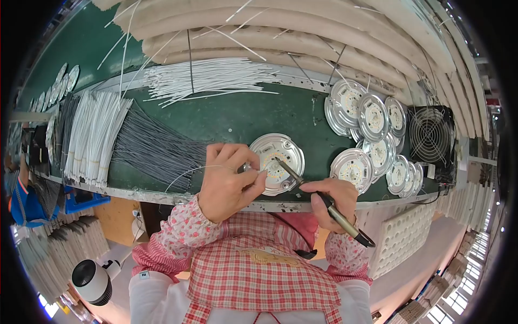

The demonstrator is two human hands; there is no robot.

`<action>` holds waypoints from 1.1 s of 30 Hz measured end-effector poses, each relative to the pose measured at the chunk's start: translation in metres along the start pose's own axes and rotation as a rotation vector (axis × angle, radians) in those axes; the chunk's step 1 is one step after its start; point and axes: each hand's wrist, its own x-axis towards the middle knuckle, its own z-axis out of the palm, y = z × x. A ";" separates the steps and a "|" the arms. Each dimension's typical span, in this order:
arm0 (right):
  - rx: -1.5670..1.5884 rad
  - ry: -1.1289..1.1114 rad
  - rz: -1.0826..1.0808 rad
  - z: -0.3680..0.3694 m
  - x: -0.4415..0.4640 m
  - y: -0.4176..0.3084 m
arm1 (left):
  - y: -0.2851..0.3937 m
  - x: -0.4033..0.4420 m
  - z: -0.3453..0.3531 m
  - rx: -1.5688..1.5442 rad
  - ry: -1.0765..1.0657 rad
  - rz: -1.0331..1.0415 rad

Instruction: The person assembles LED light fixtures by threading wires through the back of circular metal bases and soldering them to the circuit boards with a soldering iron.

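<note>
In front of me on the green bench lies a round silver LED lamp plate (pixel 294 156) with a pale board at its middle. My right hand (pixel 333 201) is closed round a soldering iron (pixel 341 220), whose tip reaches the board. At the plate's left edge, my left hand (pixel 231 181) pinches a thin white wire (pixel 189 171) that trails off to the left. The wire's end near the board is partly hidden by the fingers.
Bundled white wires (pixel 97 137) and dark grey wires (pixel 159 146) lie at left; loose white wires (pixel 210 78) lie behind. Several more lamp plates (pixel 373 117) are piled at right, beside a black fan (pixel 430 135). Cardboard sheets (pixel 302 32) line the back.
</note>
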 end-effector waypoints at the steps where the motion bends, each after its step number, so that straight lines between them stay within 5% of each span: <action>1: 0.002 -0.001 -0.002 0.001 0.000 0.001 | -0.001 0.000 0.001 -0.006 -0.001 0.002; 9: 0.007 -0.016 -0.012 0.000 0.001 0.003 | -0.003 0.003 0.005 -0.021 -0.015 0.016; 18: 0.396 -0.017 0.575 -0.010 0.006 -0.004 | -0.002 0.004 0.009 0.050 -0.021 0.070; 33: 0.556 0.107 0.657 0.006 -0.022 0.001 | -0.010 -0.013 0.010 0.280 -0.114 0.176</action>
